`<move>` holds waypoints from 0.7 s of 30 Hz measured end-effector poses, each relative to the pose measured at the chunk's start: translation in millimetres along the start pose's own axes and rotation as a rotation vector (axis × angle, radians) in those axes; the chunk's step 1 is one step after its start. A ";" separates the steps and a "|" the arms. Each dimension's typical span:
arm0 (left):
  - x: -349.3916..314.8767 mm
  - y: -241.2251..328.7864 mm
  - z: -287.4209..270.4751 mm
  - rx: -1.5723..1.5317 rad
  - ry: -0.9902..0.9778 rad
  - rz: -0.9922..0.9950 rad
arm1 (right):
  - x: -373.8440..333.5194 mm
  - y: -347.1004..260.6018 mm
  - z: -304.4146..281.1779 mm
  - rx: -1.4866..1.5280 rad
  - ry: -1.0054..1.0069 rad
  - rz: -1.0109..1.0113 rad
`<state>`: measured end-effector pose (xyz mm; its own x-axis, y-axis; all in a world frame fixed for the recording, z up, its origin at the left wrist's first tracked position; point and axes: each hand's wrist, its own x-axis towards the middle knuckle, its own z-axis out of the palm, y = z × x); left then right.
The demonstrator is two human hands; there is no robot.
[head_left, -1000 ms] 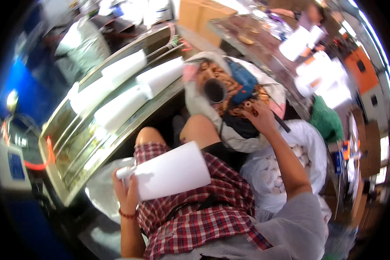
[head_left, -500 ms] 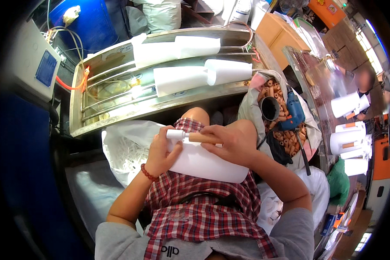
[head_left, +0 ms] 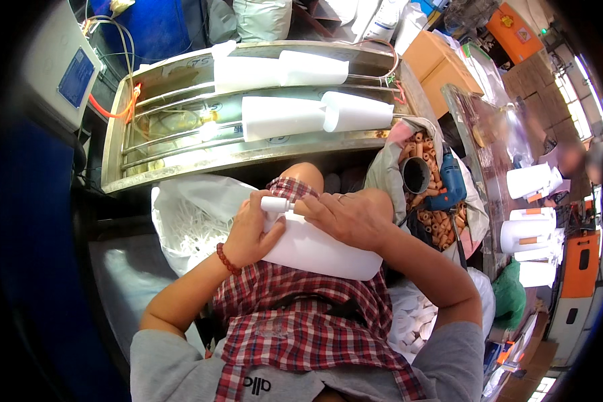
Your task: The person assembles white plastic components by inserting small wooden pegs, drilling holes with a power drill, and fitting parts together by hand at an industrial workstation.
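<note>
Across my lap lies a white plastic cup-shaped vessel (head_left: 325,251) with a short white stub (head_left: 275,204) on its upper side. My left hand (head_left: 249,231) is wrapped round its left end, thumb on the wall and fingers by the stub. My right hand (head_left: 355,216) is closed over a tan, wood-coloured tubular handle (head_left: 304,207), lined up with the stub at its thin pin. Most of the handle is hidden under my fingers, so I cannot tell how far it sits on the pin.
Ahead, a trough (head_left: 181,174) carries white vessels (head_left: 285,119) on metal rods. To the right, a sack (head_left: 388,144) holds several tan handles (head_left: 442,224), a blue drill (head_left: 454,181) and a dark cup (head_left: 415,174). A white bag of shavings (head_left: 194,221) lies left. Another person works at the right bench (head_left: 472,120).
My right hand has rolled over the tan handle and now covers most of it, with the fingertips closer to the stub. My left hand keeps its hold; the whole view has shifted slightly.
</note>
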<state>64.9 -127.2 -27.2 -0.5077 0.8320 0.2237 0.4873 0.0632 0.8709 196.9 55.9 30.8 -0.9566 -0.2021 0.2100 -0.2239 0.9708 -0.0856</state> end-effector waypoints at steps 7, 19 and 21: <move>-4.1 -7.4 -0.1 0.014 -0.010 0.142 | 12.3 -3.8 -11.0 0.948 -0.220 0.418; -6.7 -5.8 7.1 -0.032 -0.006 0.088 | 21.5 -9.6 -15.0 0.411 -0.327 0.243; -6.0 -3.9 3.5 0.000 -0.060 0.087 | 30.4 -9.5 -28.4 0.686 -0.483 0.406</move>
<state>68.5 -130.5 -33.5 -0.4203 0.8657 0.2720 0.5275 -0.0108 0.8495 175.3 44.3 65.7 -0.9252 -0.0450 -0.3767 0.2307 0.7216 -0.6528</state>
